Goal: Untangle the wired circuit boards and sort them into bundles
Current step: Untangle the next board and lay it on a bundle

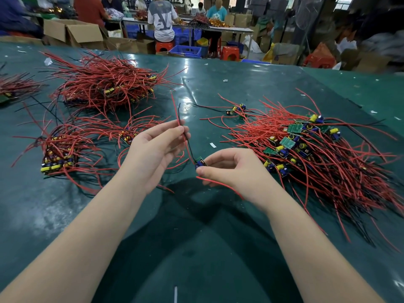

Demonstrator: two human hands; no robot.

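Over the near middle of the green table [218, 226], between the heaps: one small circuit board [200, 162] lifted clear of the rest, pinched at its near edge by thumb and fingertips of the right hand [231, 169], other fingers curled loosely, a short red lead [220, 185] trailing across the palm side. Up and to the left, the board's long red and black wires [183, 130] drawn taut and nipped between thumb and forefinger of the left hand [156, 147], remaining fingers half open and holding nothing else. To the right, just beside the right wrist, a large loose tangle [306, 154] of green boards, yellow and blue components and red wire, evidently the unsorted stock and by far the biggest share of what shows. Ahead of that tangle, two or three stray boards [237, 110] lying apart. To the left, a gathered bundle [59, 156] with boards stacked at one end, a thinner group [129, 133] close behind the left hand, and a big heap [107, 84] farther back; whether that far heap counts as sorted, impossible to tell. By this reckoning, somewhere short of halfway: a few bundles formed, one board mid-straightening, the right-hand tangle yet to be worked through piece by piece.
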